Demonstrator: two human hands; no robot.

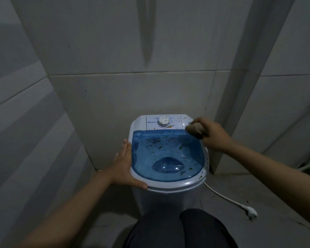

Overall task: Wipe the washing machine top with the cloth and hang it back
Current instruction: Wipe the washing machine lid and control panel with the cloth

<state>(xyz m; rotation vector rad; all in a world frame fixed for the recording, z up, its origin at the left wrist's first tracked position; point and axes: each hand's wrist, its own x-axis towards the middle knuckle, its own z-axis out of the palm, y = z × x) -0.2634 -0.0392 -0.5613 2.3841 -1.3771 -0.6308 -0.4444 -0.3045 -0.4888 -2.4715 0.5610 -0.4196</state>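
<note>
Balled tan cloth [195,130] pressed on washing machine [168,183] top's back right corner, right hand [212,135] fingers closed round it. Blue lid [166,154] speckled with debris. Left hand [124,164] flat, fingers spread, against machine's left rim. Plug [250,212] on floor.

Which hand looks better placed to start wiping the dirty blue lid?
The right hand. It already grips the bunched cloth at the back right corner of the lid. The left hand lies flat and open against the washer's left rim, apparently steadying it.
</note>
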